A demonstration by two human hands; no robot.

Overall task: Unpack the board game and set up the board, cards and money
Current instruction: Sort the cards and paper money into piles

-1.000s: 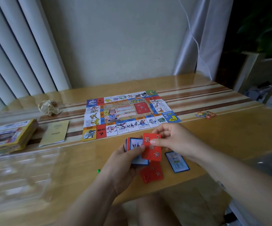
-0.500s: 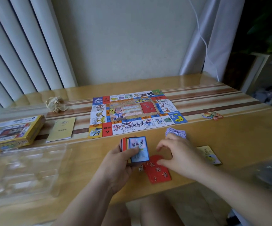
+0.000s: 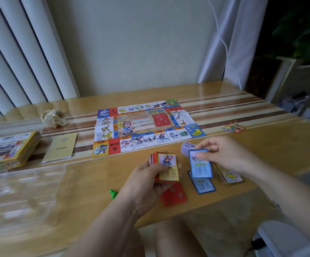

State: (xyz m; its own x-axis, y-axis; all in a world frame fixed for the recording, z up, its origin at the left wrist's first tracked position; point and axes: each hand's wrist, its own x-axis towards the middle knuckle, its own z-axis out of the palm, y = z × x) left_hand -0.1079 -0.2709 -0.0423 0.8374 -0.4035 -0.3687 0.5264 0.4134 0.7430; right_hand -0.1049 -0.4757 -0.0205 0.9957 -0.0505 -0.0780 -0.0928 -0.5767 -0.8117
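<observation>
Three piles lower centre, I count: red pile (image 3: 173,194), blue pile (image 3: 204,186), yellow pile (image 3: 229,177). Board (image 3: 146,127) flat mid-frame, done. Left hand (image 3: 145,182) grips deck (image 3: 167,168); right hand (image 3: 224,154) pinches blue card (image 3: 200,166). Money (image 3: 186,146) near board, unsorted, I judge.

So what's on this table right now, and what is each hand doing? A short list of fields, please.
Board: game board lies unfolded on the table.
Left hand: left hand holds a deck of cards, yellow-framed card on top.
Right hand: right hand pinches a blue card above a second blue card lying on the table.
Other piles: red cards by the left hand; yellow cards beside the right wrist.
Money: purple notes beside the right hand.
Left side: game box, booklet, clear tray.
</observation>
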